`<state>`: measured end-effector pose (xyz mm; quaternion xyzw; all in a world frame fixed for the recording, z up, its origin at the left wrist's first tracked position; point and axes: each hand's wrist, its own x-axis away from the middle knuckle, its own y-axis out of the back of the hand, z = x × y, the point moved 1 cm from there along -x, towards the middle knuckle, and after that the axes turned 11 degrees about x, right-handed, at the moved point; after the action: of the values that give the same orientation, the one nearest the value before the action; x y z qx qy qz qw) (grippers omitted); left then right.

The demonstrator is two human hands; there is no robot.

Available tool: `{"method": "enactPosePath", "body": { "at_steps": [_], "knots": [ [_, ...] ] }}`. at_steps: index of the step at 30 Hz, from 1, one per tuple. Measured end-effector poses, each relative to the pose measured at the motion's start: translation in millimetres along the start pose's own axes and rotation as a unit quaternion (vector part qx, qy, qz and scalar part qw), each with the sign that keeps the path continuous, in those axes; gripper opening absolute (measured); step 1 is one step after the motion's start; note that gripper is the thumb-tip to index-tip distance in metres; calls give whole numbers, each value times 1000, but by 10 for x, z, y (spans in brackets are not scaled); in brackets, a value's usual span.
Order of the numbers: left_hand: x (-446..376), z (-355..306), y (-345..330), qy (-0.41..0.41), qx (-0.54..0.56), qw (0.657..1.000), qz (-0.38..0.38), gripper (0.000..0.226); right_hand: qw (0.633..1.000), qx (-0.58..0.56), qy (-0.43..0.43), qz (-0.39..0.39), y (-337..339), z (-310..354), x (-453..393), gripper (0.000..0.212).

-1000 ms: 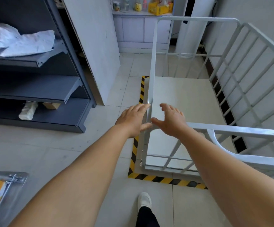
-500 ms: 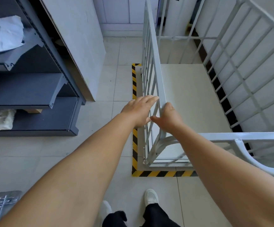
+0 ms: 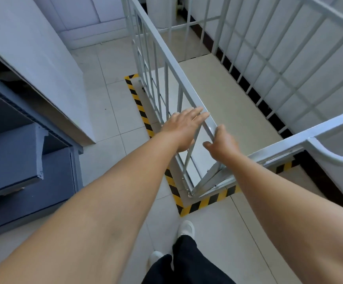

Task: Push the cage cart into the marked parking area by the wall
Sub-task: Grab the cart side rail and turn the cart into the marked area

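Note:
The white cage cart (image 3: pixel 166 56) stands against the wall on the right, its beige floor plate inside the yellow-and-black striped floor marking (image 3: pixel 140 111). My left hand (image 3: pixel 181 130) lies flat, fingers stretched, against the outside of the cart's left top rail. My right hand (image 3: pixel 222 143) curls over the same rail just behind it, near the cart's near-left corner. The marking shows along the cart's left side and near end.
A dark grey shelf unit (image 3: pixel 29 160) stands at the left. A white board (image 3: pixel 37 58) leans beside it, leaving a tiled aisle between it and the cart. My feet (image 3: pixel 185 228) are on the tiles just short of the striped corner. The white wall (image 3: pixel 310 58) backs the cart.
My view has tipped down and swung left, closer to the cart's corner. Both hands have stayed on the left rail; my right hand has curled further over it.

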<state>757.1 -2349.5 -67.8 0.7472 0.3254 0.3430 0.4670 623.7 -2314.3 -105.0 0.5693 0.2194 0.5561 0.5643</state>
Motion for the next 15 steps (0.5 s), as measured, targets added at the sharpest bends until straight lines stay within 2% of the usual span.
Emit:
{"method": "enactPosePath", "body": {
  "at_steps": [8,15],
  "knots": [
    [-477,96,-32,-58,-96,993,25,75,998,3,-30,-46,-71,16,-67,19],
    [-664,172,-47,-113,-123,986,26,47,997,-2,-56,-56,-116,167,-24,10]
  ]
}}
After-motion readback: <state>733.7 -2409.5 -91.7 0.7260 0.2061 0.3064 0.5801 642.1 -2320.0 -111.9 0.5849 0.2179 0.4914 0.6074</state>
